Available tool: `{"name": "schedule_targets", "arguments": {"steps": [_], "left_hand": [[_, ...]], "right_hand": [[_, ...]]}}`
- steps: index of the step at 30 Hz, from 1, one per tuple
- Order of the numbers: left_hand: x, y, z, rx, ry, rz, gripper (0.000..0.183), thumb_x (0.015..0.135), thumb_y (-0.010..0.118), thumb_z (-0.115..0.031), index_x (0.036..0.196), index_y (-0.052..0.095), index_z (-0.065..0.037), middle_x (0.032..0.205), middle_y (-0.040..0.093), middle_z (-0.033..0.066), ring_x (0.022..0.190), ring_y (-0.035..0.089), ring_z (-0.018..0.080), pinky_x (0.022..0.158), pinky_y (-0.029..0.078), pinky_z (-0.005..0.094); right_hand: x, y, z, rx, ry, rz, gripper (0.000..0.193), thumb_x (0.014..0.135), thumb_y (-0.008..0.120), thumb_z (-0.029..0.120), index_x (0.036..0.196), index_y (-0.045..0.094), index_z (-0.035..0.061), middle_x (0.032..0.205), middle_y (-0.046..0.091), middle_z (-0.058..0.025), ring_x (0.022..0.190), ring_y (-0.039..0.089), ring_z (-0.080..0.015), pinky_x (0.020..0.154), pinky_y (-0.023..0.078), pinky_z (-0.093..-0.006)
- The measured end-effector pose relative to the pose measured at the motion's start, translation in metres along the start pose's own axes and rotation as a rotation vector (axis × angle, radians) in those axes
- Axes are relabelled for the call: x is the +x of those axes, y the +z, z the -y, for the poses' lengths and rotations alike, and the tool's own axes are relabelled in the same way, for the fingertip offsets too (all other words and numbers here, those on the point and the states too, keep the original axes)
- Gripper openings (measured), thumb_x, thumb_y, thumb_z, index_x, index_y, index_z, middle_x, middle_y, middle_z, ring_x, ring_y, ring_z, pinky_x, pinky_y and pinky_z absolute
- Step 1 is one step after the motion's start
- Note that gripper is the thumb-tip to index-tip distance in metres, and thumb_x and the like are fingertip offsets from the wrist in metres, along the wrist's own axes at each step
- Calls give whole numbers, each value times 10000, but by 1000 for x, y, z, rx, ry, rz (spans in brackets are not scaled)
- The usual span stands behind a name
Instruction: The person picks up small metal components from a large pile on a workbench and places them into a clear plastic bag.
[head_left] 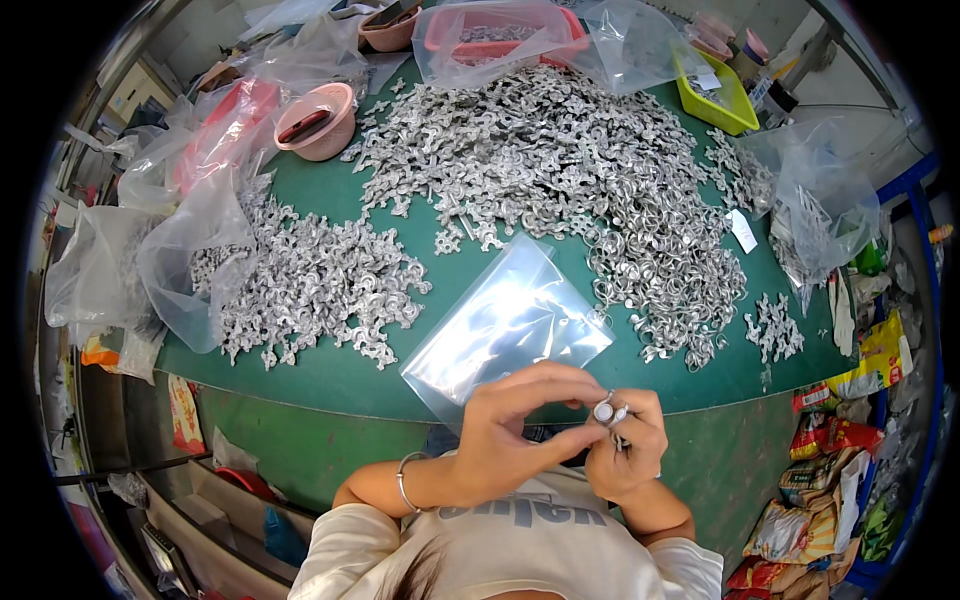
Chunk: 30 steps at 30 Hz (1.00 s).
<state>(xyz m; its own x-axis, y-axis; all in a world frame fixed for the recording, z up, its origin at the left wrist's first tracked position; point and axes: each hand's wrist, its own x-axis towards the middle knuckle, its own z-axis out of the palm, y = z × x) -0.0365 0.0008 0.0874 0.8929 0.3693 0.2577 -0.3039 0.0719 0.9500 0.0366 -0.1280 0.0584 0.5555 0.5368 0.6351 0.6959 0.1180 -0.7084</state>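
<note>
Both of my hands meet above the near edge of the table, in front of my shirt. My left hand (pixel 525 415), a metal bangle (pixel 402 484) on its wrist, has its thumb and fingers closed at a small silver metal ring with a round face (pixel 604 411). Curled beside it, my right hand (pixel 630 445) grips several more silver rings (pixel 621 425); their exact number is hidden by the fingers. Just beyond my left hand lies a stack of clear plastic bags (pixel 510 325). A heap of silver rings (pixel 670 270) spreads past my right hand.
Large heaps of small silver metal pieces (pixel 520 150) cover the green table (pixel 460 268), with another pile (pixel 320 285) at the left. Plastic bags (pixel 195 270) crowd the left side. Pink baskets (pixel 325 140) and a yellow-green basket (pixel 720 100) stand farther back.
</note>
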Motion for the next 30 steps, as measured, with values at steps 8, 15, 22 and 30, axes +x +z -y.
{"name": "schedule_targets", "arguments": {"steps": [8,15,22,30], "left_hand": [[-1,-3,4,-152,-115,-44,226,763,608,70,988,599,64,983,585,132,884,560,160,781,467,284],[3,-8,-1,-290,-251,-6,213,807,552,81,1018,576,88,995,561,127,915,551,159,824,469,284],[3,-9,2,-318,-214,40,234,811,535,97,1041,574,80,1013,541,125,902,545,146,777,483,259],[1,-9,1,-313,-240,76,259,799,538,114,1049,580,63,1001,527,104,896,533,121,706,473,211]], "right_hand": [[3,-5,8,326,322,41,218,806,512,-84,991,461,19,870,523,-139,598,504,-115,504,408,-219],[18,-21,7,830,674,20,210,896,384,-15,1092,321,33,886,506,-138,533,414,-72,459,315,-173],[20,-26,4,653,584,81,212,838,441,-95,1028,414,-6,921,544,-160,552,465,-76,465,359,-171],[21,-27,8,565,573,-34,211,740,566,-152,927,527,-64,891,571,-159,546,546,-104,417,406,-174]]}}
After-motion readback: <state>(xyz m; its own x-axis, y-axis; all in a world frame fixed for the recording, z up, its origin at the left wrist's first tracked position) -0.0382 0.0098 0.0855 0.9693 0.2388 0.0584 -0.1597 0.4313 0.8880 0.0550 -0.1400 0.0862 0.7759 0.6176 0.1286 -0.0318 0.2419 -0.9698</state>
